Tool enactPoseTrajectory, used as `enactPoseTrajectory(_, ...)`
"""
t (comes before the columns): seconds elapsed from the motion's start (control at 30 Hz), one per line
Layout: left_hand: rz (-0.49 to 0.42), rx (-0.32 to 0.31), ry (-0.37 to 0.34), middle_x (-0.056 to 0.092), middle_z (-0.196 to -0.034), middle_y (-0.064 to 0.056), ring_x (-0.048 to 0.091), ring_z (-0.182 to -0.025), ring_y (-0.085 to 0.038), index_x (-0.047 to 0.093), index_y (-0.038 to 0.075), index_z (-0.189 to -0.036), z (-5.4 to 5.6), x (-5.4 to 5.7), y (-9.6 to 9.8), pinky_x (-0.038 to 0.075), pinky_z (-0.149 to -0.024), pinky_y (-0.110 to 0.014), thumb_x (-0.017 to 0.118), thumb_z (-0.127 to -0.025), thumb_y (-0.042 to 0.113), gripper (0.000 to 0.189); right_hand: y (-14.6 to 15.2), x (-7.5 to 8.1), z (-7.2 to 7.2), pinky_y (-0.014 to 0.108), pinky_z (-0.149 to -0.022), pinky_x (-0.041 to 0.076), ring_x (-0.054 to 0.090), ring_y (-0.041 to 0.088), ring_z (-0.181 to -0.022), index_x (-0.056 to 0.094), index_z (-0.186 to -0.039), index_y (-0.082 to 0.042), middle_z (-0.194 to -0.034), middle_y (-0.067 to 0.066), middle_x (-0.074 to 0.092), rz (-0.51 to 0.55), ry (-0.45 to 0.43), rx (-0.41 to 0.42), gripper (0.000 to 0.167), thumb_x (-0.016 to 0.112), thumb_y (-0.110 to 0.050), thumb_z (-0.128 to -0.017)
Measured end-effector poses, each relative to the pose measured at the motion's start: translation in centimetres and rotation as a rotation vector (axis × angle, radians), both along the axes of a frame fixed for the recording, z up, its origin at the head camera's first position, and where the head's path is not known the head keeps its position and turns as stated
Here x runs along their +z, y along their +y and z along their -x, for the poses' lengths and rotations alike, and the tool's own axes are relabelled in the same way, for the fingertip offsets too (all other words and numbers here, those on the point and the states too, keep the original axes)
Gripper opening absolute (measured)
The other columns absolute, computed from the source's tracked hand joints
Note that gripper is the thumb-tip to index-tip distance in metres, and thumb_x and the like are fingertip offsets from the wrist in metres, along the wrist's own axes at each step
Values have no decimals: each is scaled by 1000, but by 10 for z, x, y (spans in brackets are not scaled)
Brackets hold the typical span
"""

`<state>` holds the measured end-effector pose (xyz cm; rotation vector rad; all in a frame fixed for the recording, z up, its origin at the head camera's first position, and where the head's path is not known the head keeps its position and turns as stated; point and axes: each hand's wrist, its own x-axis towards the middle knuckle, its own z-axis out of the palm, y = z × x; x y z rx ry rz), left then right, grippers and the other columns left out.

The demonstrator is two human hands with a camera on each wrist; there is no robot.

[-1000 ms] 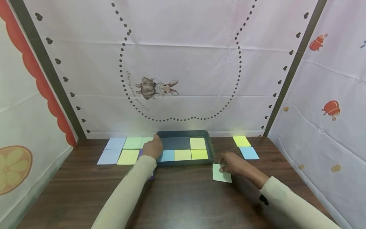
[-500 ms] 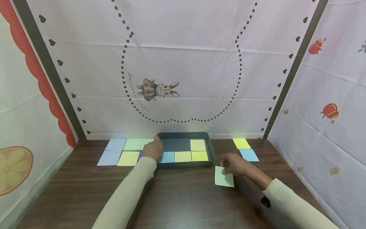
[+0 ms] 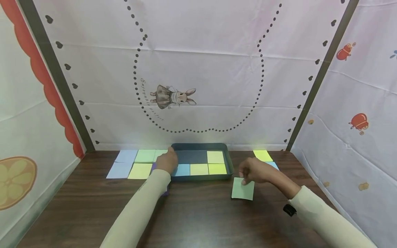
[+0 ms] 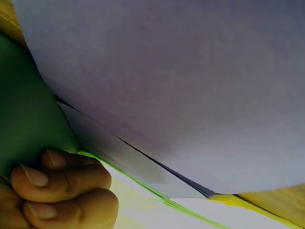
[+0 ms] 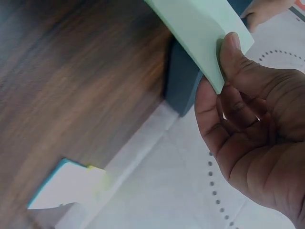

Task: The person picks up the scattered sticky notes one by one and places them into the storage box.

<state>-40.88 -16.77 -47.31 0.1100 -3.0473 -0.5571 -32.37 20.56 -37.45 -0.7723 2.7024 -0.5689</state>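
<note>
My left hand (image 3: 168,161) grips the left end of the dark blue-grey tray (image 3: 198,177); in the left wrist view its curled fingers (image 4: 66,186) lie against the tray wall. My right hand (image 3: 255,171) pinches a pale green sticky note pad (image 3: 243,189) by one edge, between thumb and fingers, just off the tray's front right corner. The right wrist view shows this thin pad (image 5: 205,33) from the side. Inside the tray lie a blue pad (image 3: 182,170), a pale yellow pad (image 3: 199,169), a bright yellow pad (image 3: 217,168) and another pale yellow pad (image 3: 215,157).
Left of the tray are lilac pads (image 3: 119,170), a green pad (image 3: 144,156), a yellow pad (image 3: 140,171) and purple pads partly hidden by my left arm. At right lie a yellow pad (image 3: 262,155) and a blue pad (image 3: 273,165). A printed cloth wall (image 3: 201,69) stands behind the table.
My right hand has risen slightly and shifted a little right with the green pad, and it now covers part of the blue pad at right. The left hand stays on the tray.
</note>
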Motion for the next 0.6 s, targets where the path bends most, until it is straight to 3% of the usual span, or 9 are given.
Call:
enactPoseTrajectory(0.17, 25, -34, 50, 65, -63, -15, 65, -53, -27, 52, -14, -140, 33, -38, -13, 53, -48, -39, 51, -112, 13, 39, -11, 12, 4, 29, -67, 53, 60, 9, -70, 73, -86, -11, -77, -2, 72, 11, 29, 27, 22, 93, -2, -88)
enactPoseTrajectory(0.37, 31, -35, 10, 62, -61, -13, 65, -52, -26, 49, -13, -144, 47, -49, -17, 51, -46, -37, 47, -114, 15, 42, -27, 30, 15, 28, -69, 54, 62, 11, -74, 73, -86, -10, -81, 0, 75, 0, 69, 25, 23, 94, -1, -86)
enactPoseTrajectory(0.6, 34, -21, -15, 64, -63, -14, 66, -53, -26, 50, -10, -143, 48, -49, -16, 51, -45, -37, 48, -113, 16, 39, -44, 44, 28, 30, -74, 57, 68, 13, -78, 75, -89, -9, -87, 2, 79, -15, 112, 36, 20, 94, -4, -88)
